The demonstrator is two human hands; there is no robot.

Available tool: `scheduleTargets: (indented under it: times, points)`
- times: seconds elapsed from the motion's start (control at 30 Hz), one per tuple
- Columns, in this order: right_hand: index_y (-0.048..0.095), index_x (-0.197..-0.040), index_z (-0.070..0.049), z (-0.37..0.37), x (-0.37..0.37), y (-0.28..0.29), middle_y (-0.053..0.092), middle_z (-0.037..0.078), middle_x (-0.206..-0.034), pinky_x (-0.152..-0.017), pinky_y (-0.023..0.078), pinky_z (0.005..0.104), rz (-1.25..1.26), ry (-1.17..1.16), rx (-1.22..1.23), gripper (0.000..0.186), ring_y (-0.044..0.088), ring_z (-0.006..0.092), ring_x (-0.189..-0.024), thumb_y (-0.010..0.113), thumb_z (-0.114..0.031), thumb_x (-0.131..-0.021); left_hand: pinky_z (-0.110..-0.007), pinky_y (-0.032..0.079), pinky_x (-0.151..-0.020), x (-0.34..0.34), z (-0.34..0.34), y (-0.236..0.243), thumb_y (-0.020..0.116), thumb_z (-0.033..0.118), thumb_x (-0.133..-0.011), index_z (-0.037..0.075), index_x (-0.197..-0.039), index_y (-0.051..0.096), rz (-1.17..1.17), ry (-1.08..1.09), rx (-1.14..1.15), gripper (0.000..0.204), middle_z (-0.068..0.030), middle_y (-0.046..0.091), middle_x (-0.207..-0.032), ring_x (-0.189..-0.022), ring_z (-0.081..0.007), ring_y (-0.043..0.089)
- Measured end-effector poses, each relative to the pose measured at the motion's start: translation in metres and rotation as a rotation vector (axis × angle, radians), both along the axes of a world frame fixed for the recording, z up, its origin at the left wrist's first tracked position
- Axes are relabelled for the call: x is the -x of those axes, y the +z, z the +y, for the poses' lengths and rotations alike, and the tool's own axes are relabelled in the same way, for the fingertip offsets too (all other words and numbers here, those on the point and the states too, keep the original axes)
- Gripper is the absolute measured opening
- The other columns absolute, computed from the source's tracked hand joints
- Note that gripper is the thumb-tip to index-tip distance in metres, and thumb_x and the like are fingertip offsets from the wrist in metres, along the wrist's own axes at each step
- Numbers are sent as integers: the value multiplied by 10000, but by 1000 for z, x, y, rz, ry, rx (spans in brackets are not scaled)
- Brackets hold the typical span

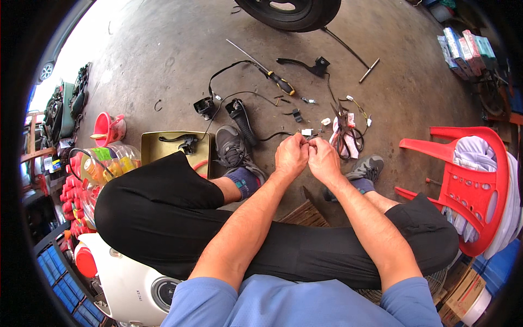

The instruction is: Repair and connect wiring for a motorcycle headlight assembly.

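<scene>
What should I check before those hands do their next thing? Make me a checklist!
1. Left hand and right hand together: ok, they meet.
2. Something pinched between them: cannot tell, it's hidden.
3. White connector visible: ok, just beyond them.
4. Screwdriver put down: ok, on the floor.
5. Brake lever beside the screwdriver inside the metal tray: not ok, it's on the floor.

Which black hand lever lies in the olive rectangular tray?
The left black hand lever, inside the tray; the other black hand lever lies on the grey concrete floor.
</scene>
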State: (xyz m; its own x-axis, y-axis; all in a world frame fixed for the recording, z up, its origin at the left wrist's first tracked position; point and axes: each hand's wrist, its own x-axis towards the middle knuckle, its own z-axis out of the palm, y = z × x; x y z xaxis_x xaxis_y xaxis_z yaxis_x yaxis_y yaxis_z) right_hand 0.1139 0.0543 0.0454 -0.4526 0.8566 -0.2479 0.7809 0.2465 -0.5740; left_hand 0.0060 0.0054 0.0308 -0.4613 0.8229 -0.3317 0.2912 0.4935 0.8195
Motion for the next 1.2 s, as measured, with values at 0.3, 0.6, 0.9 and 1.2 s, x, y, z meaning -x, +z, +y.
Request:
scheduleTargets:
  times: [0.3,0.6,0.9,1.2]
  points:
    - [599,-985,-21,-4,2,3,643,177,-907,-768,474,417,30,-91,192,212,616,330,-882,575,-122,-801,-438,463,-728,1,-2,7,561,179,-783,40,-821,592,92,-12,13,147,-164,625,-855,-840,-356,597]
    - [557,-1088,-6,-4,0,-6,648,128,-814,-731,488,374,61,-134,169,338,636,278,-801,614,-114,-773,-447,457,-744,2,-1,8,537,196,-807,30,-857,585,69,16,39,180,-184,625,-876,-861,-380,588]
    - [448,-1124,-25,-4,-5,-7,645,94,-791,-695,481,365,162,-160,227,437,637,251,-757,656,-96,-747,-384,475,-701,5,-2,-13,588,179,-810,14,-891,588,-49,61,-32,184,-170,631,-815,-773,-316,619]
    - [456,-1044,-36,-1,-6,2,608,93,-750,-663,479,385,115,-92,183,342,624,269,-728,639,-76,-757,-309,473,-631,7,2,-5,656,170,-775,2,-844,601,-185,32,15,189,-110,620,-721,-674,-183,595]
